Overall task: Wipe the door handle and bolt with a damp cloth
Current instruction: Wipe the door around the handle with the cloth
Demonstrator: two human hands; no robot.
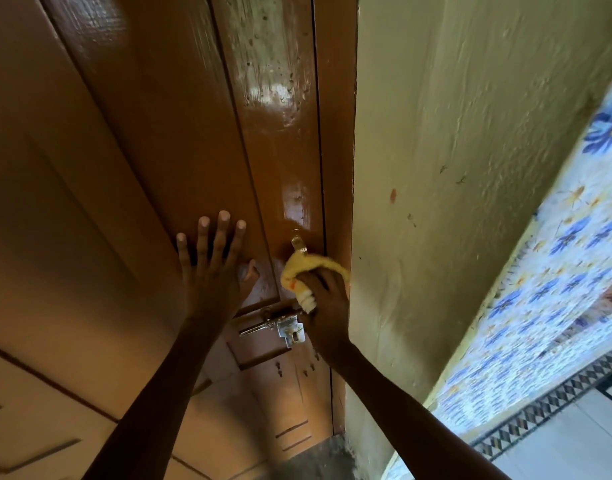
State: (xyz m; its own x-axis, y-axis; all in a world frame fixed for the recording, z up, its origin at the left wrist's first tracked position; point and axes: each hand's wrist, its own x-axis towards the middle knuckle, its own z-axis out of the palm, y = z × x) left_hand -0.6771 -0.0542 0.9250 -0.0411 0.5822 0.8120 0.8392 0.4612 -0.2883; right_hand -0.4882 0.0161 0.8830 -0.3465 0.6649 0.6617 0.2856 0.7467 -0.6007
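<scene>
Right grip (pixel 323 299) is clenched around a crumpled yellow damp cloth (pixel 306 271), which is pressed against the lower part of a small brass door handle (pixel 298 244) near the right edge of the glossy brown wooden door (pixel 179 133). Left grip (pixel 212 268) is released, laid flat with fingers spread on the door panel, left of the handle. A silver metal sliding bolt (pixel 276 327) is seen just below both hands, untouched. A pale green plaster wall (pixel 453 168) stands to the right.
</scene>
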